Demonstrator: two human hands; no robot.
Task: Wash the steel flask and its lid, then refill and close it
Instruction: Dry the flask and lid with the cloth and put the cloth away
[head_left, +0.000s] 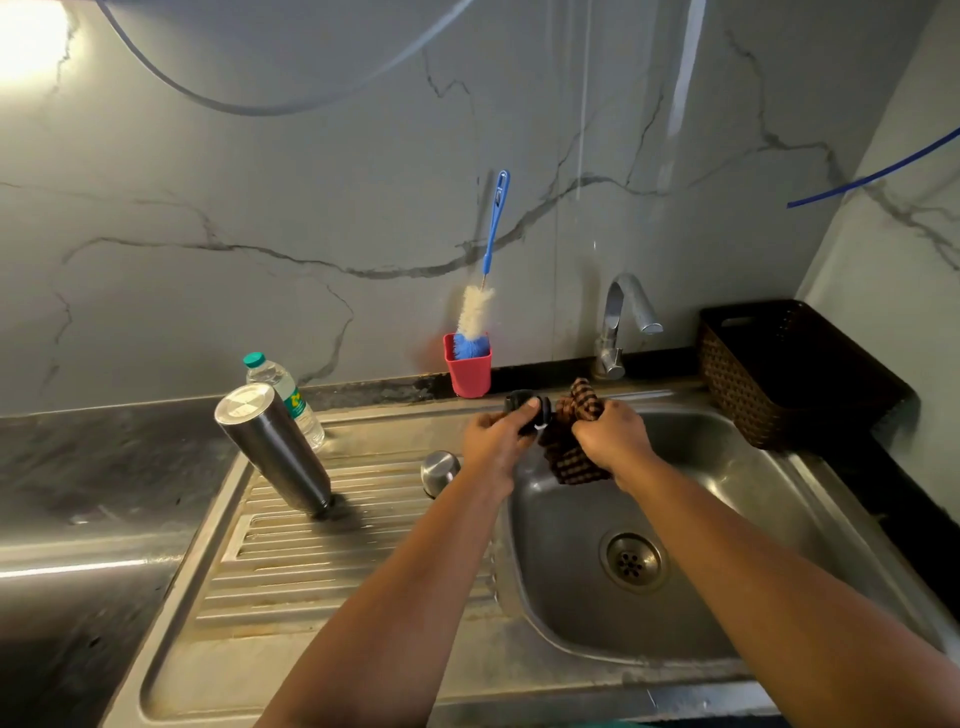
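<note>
The steel flask (272, 449) stands upside down on the ribbed drainboard (332, 561), mouth down and base up. Over the back left of the sink basin, my left hand (496, 441) grips the flask's black inner lid (522, 402). My right hand (610, 436) holds a brown checked cloth (571, 457) bunched against that lid. A small steel cap (440, 472) sits on the drainboard just left of my left wrist.
A red cup (468, 371) holding a blue bottle brush (480, 306) stands at the wall. A plastic water bottle (285, 395) is behind the flask. The tap (621, 322) is at the back, with no water seen running. A brown basket (779, 374) sits right of the basin (691, 545).
</note>
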